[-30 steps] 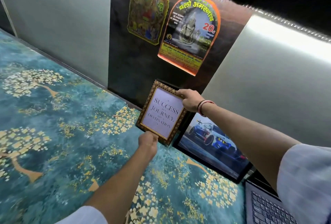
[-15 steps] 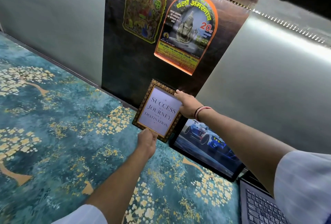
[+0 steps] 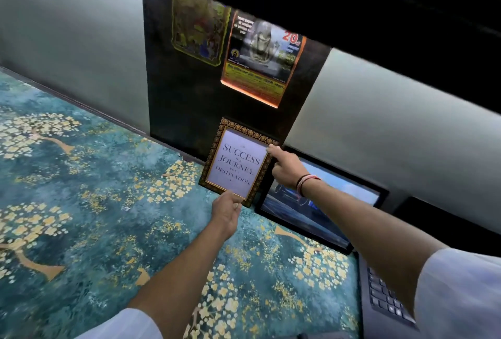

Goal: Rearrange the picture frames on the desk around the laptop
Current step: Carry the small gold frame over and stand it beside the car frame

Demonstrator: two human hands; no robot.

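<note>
— How much room is there on the desk (image 3: 89,203)?

— Plenty to the left and near: the teal, gold-flowered top lies bare there. The far edge meets the wall (image 3: 70,40), with a dark panel (image 3: 187,111) behind the frames. To the right it is crowded.

— Crowded by what?

— A black-framed car picture (image 3: 311,219) leaning at the far right, and the laptop (image 3: 379,292), cut off at the near right corner, keys only.

— And the quote frame (image 3: 237,162)?

— Propped upright at the far edge against the dark panel, just left of the car picture. The left hand (image 3: 226,214) pinches its near bottom edge, fingers closed on the rim. The right hand (image 3: 284,168) touches its top right corner with an extended forefinger, other fingers curled, holding nothing.

— Anything unclear?

— Two blurred posters (image 3: 257,59) above; the right forearm hides part of the car picture.
</note>
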